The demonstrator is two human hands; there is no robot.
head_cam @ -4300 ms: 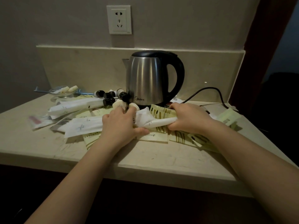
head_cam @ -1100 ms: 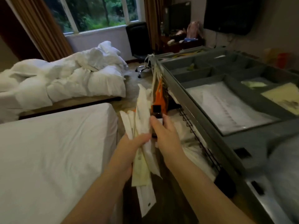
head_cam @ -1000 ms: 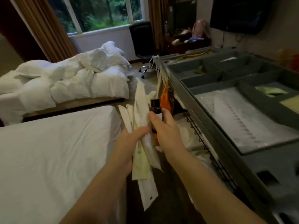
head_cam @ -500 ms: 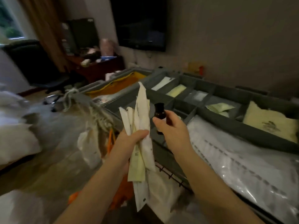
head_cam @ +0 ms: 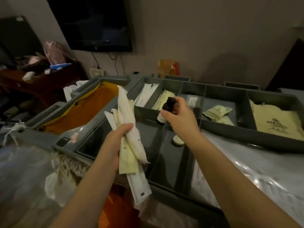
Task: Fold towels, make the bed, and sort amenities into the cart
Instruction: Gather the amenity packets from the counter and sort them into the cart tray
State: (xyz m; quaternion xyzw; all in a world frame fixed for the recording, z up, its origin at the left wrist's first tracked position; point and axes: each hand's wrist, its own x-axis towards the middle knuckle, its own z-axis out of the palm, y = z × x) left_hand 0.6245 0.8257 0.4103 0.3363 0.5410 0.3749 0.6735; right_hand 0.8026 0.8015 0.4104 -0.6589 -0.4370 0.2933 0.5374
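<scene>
My left hand [head_cam: 115, 142] grips a bundle of white and pale yellow amenity packets [head_cam: 130, 139] above the near edge of the grey cart tray [head_cam: 233, 139]. My right hand [head_cam: 179, 112] holds a small dark bottle [head_cam: 167, 107] with a black cap over the middle compartments. A small round cream soap [head_cam: 178, 141] lies in the compartment below that hand. Further compartments hold white sachets [head_cam: 145, 94], striped yellow packets [head_cam: 162, 100], green-printed pouches [head_cam: 217, 112] and a cream folded bag [head_cam: 276, 122].
An orange laundry bag [head_cam: 82, 111] hangs open at the cart's left end. Clear plastic-wrapped stock [head_cam: 246, 171] lies on the cart at right. A dark television [head_cam: 92, 22] hangs on the wall, and a cluttered wooden desk [head_cam: 37, 79] stands at far left.
I have gone from the kettle counter past the beds to the cart. In the last half second both hands moved out over the tray, the right hand carrying the bottle further forward.
</scene>
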